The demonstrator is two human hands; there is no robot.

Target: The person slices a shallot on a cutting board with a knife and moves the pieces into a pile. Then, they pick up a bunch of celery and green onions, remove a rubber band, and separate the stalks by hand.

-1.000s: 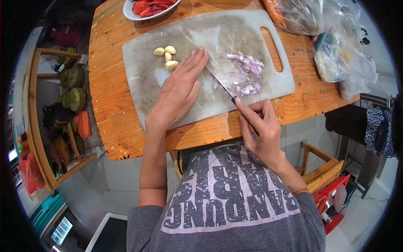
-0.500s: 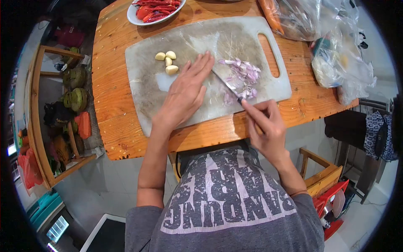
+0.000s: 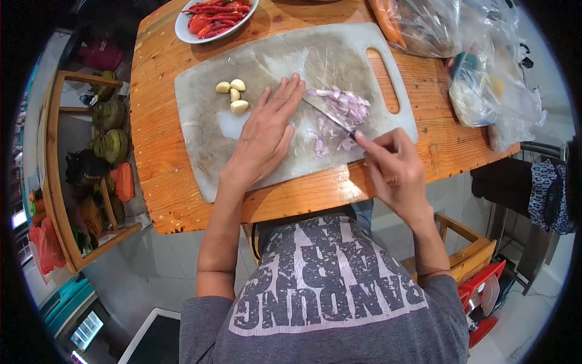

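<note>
My right hand (image 3: 395, 168) grips a knife (image 3: 330, 115) by its dark handle. The blade lies low over the cutting board (image 3: 203, 148), pointing up and left, with its tip near my left fingertips. Chopped shallots (image 3: 348, 106) are heaped along the blade's far side, and a few bits lie on the near side. My left hand (image 3: 264, 133) rests on the board with its fingers stretched out, holding nothing. Left of it sit several peeled garlic cloves (image 3: 238, 107).
A white bowl of red chilies (image 3: 217, 21) stands beyond the board's far left. Plastic bags (image 3: 479, 85) and a carrot (image 3: 388, 23) lie at the table's right. Green gas cylinders (image 3: 111, 144) are on the floor at left, behind a wooden frame (image 3: 54, 176).
The knife and my right hand have moved slightly right and away from me, pushing shallot pieces together. A few bits now lie on the knife's near side. My left hand stays on the board.
</note>
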